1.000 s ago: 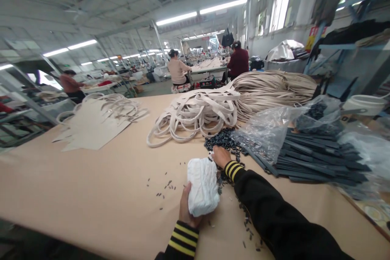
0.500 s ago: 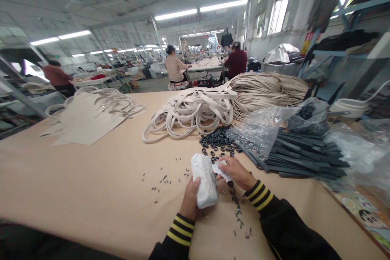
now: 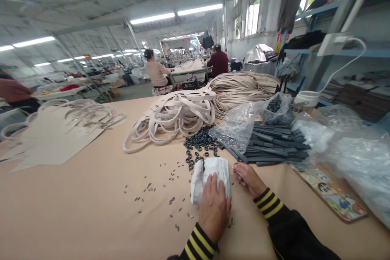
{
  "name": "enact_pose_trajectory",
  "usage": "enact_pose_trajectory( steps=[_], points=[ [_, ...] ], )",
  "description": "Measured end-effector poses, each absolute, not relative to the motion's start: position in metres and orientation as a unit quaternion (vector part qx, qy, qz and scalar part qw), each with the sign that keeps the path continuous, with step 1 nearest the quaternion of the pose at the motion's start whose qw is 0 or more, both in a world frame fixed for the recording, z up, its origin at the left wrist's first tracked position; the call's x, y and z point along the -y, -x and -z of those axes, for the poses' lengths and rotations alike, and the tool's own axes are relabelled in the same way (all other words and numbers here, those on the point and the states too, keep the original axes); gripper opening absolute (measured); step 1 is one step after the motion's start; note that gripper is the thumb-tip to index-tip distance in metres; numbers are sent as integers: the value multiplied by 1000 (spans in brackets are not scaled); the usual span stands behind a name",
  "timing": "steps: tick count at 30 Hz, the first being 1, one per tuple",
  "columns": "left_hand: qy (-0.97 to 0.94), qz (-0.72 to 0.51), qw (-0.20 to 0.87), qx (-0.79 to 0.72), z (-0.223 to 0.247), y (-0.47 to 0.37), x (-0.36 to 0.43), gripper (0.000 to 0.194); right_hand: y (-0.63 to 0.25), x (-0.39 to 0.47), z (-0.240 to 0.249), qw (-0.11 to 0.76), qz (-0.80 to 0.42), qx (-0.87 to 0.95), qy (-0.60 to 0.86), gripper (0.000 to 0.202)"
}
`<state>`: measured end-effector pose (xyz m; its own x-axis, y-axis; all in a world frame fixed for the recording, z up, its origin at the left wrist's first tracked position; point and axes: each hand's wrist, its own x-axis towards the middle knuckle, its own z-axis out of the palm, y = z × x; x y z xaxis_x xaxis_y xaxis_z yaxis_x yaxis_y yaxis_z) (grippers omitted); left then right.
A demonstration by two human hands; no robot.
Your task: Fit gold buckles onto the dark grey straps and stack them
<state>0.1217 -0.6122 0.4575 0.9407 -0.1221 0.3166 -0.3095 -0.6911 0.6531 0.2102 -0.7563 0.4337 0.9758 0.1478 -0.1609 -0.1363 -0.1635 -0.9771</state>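
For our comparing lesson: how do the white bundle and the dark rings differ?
Colour: the bundle is white, the rings dark. Form: the bundle is one chunky block, the rings many small loops. Place: the bundle is under the left hand, the rings beyond it.

No text can be read surely; the red-yellow sign (image 3: 282, 41), well beyond the right fingers (image 3: 240, 169), is seen too small.

The left hand (image 3: 213, 207) covers the near part of the white bundle (image 3: 217, 165). Curled fingers obscure the right hand's (image 3: 247, 178) grip; contents cannot be identified. The left edge crops one co-worker (image 3: 14, 89). Scattered dark bits (image 3: 172, 200) are too small to identify.
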Motion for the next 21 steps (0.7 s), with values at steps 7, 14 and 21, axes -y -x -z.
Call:
enact_pose_trajectory(
  steps=[7,14,21],
  points=[
    [-891,-126,431,68,-462,-140,575,26,-205,744,-435,476,-50,82,874,15],
    [-913,-209,350,-18,-451,-135,519,25,-212,763,-436,386,-14,90,918,8],
    [-928,-111,323,-148,-439,-146,507,42,-211,741,-478,500,-11,203,842,19]
  ],
)
